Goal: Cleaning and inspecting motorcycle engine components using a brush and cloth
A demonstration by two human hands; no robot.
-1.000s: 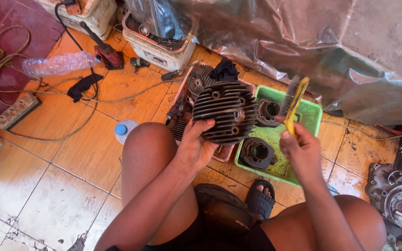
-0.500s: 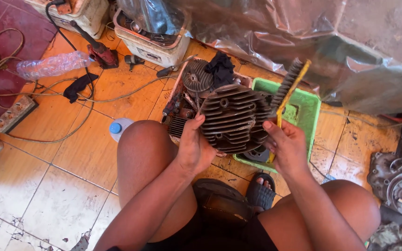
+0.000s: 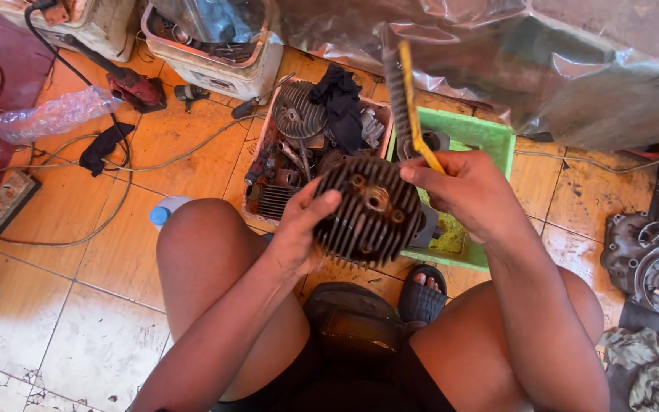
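Head view: left hand point(image 3: 299, 233) grips a finned engine cylinder head point(image 3: 368, 210) above the knees; right hand point(image 3: 470, 191) is closed on a yellow-handled brush point(image 3: 406, 99), over a green tray point(image 3: 490, 137).

Dull, grimy finned metal cylinder head point(image 3: 368, 210), yellow plastic-handled brush point(image 3: 409, 107), matt green plastic tray point(image 3: 490, 137), glossy orange floor tiles point(image 3: 116, 252).

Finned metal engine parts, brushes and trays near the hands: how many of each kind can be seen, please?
Finned engine parts: 2 (finned cylinder head in the left hand; round finned part in the parts tray)
Brushes: 1 (yellow-handled brush in the right hand)
Trays: 2 (parts tray; green tray)
Total: 5
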